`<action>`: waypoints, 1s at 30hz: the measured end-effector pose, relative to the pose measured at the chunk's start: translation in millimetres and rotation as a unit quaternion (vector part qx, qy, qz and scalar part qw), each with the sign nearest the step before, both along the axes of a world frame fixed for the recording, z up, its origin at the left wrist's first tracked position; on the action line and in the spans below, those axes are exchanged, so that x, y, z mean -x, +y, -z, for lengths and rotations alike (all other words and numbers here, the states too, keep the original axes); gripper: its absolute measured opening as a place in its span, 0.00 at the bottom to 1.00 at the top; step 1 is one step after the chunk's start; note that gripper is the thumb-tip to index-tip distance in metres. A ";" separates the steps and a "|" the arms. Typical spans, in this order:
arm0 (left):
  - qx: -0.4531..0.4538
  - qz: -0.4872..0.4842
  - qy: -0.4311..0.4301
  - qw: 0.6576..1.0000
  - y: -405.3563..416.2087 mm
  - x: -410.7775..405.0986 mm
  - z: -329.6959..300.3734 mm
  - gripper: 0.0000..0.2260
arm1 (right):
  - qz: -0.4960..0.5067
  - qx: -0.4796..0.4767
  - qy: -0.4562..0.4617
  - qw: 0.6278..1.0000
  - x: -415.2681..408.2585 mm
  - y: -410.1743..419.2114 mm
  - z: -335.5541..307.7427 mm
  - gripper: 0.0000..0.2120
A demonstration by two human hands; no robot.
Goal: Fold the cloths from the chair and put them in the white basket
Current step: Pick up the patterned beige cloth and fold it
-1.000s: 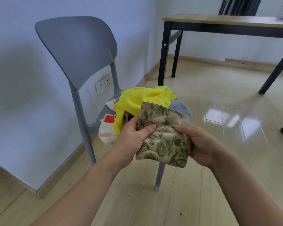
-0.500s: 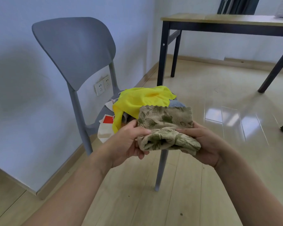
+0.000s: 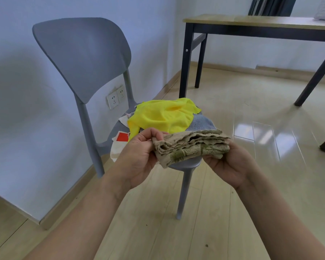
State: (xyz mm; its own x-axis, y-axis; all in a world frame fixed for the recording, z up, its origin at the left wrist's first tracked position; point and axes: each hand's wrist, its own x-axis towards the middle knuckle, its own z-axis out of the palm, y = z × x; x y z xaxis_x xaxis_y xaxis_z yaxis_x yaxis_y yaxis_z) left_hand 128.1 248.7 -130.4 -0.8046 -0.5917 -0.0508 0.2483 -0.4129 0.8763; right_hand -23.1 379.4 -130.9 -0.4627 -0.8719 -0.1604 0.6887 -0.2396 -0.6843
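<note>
Beige floral cloth [image 3: 191,147] folded up into a thick little bundle, layered edges showing, held in the air just in front of the grey chair [image 3: 86,59]. Left hand [image 3: 141,154] pinching the left end, thumb and fingers curled over the edge. Right hand [image 3: 229,164] cupped underneath the right end, fingers wrapped under the bundle (fingertips mostly hidden by the fabric).

Still piled on the chair seat behind it: yellow cloth [image 3: 163,117] on top, blue-grey cloth [image 3: 201,124] poking out just beside it on the right, plus a white cloth with a red patch [image 3: 120,141] hanging off the left edge of the seat. Wooden table with black legs [image 3: 251,21] well apart at the back right, double wall socket [image 3: 115,97] behind the chair. No white basket anywhere in view.
</note>
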 end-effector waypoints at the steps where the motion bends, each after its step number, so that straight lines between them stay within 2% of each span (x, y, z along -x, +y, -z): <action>1: -0.004 0.005 0.010 1.000 -0.9 -0.8 0.2 0.19 | 0.003 0.001 0.022 1.000 1.4 -0.1 0.9 0.10; 5: -0.034 0.023 0.031 0.999 -3.0 -3.8 0.9 0.15 | 0.034 -0.024 0.112 0.993 -1.1 -0.8 3.2 0.24; 9: -0.110 0.026 0.044 0.993 4.2 -5.0 -3.3 0.05 | 0.058 -0.017 0.127 0.990 -7.0 -3.2 2.5 0.23; 11: -0.133 0.027 0.018 0.991 10.3 -1.7 -4.4 0.06 | 0.055 -0.007 0.109 0.993 -8.3 -3.7 2.8 0.20; 13: -0.137 0.050 -0.048 0.988 13.2 1.3 -1.8 0.13 | 0.056 0.004 0.093 0.994 -9.1 -4.0 2.5 0.18; 15: -0.122 0.078 -0.128 0.981 15.0 0.9 1.5 0.15 | 0.055 -0.002 0.115 0.992 -9.8 -5.2 3.4 0.15; 17: -0.092 0.082 -0.184 0.975 17.2 0.9 4.3 0.13 | 0.071 -0.047 0.184 0.979 -10.4 -6.2 6.6 0.11; 20: -0.009 -0.001 -0.201 0.980 18.0 5.2 6.5 0.10 | 0.102 -0.109 0.235 0.961 -12.3 -7.8 10.6 0.10; 23: 0.025 -0.050 -0.182 0.982 19.5 8.4 6.1 0.16 | 0.065 -0.167 0.189 0.965 -10.8 -8.8 14.9 0.17; 26: 0.045 -0.066 -0.183 0.980 22.6 9.0 5.3 0.19 | 0.003 -0.217 0.230 0.949 -12.4 -9.2 19.0 0.42; 27: 0.058 -0.074 -0.191 0.977 22.0 9.8 6.3 0.19 | -0.008 -0.222 0.255 0.941 -13.0 -8.8 20.6 0.46; 29: 0.114 -0.098 -0.229 0.962 18.1 10.1 9.0 0.17 | -0.014 -0.221 0.291 0.931 -12.1 -7.6 21.9 0.46; 30: 0.163 -0.110 -0.253 0.947 15.7 9.3 9.8 0.16 | -0.010 -0.215 0.301 0.929 -11.9 -6.2 20.1 0.41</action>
State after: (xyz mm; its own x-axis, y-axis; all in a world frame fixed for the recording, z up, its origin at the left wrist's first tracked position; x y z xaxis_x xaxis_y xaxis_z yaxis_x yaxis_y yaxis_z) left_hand 118.9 264.4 -140.2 -0.5812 -0.7932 -0.1821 -0.1881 -0.0868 0.9783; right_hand -11.2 373.1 -151.0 -0.5655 -0.7967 -0.2133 0.1514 0.1539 -0.9764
